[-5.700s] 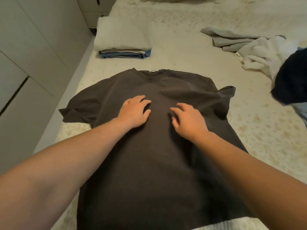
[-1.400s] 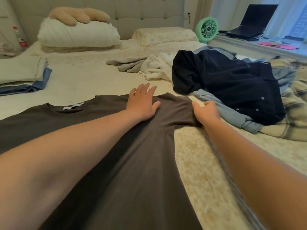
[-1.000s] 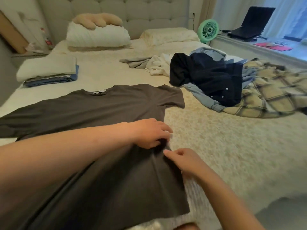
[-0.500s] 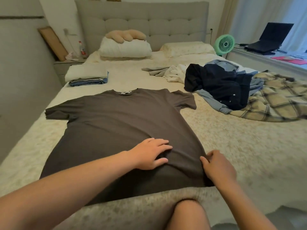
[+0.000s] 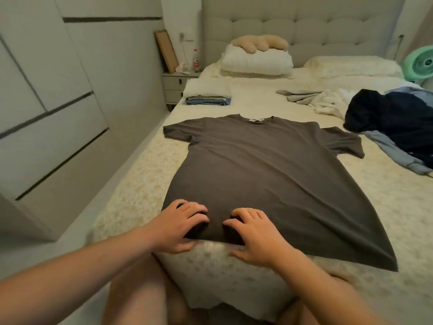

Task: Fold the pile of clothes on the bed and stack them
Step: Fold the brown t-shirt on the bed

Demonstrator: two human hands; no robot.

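Note:
A dark brown T-shirt [image 5: 264,174] lies spread flat on the bed [image 5: 138,184], collar toward the headboard. My left hand [image 5: 180,228] and my right hand [image 5: 255,235] sit close together at the near left part of its hem. On both hands the curled fingers lie on top of the fabric and the thumbs lie at the hem's edge, holding it. A folded stack [image 5: 208,99] lies at the far left of the bed. The unfolded pile is at the right: a navy garment [image 5: 393,113], a light blue one [image 5: 398,158], a white one [image 5: 328,103] and a grey one [image 5: 297,95].
Pillows [image 5: 257,62] lean against the padded headboard. A green fan [image 5: 421,64] stands at the far right. A nightstand [image 5: 174,87] and wardrobe doors [image 5: 46,113] line the narrow aisle on the left. My knees touch the bed's foot.
My view has swung left along the bed. My right hand left the shirt's right hem corner and came over beside the left hand. Both now hold the left part of the hem.

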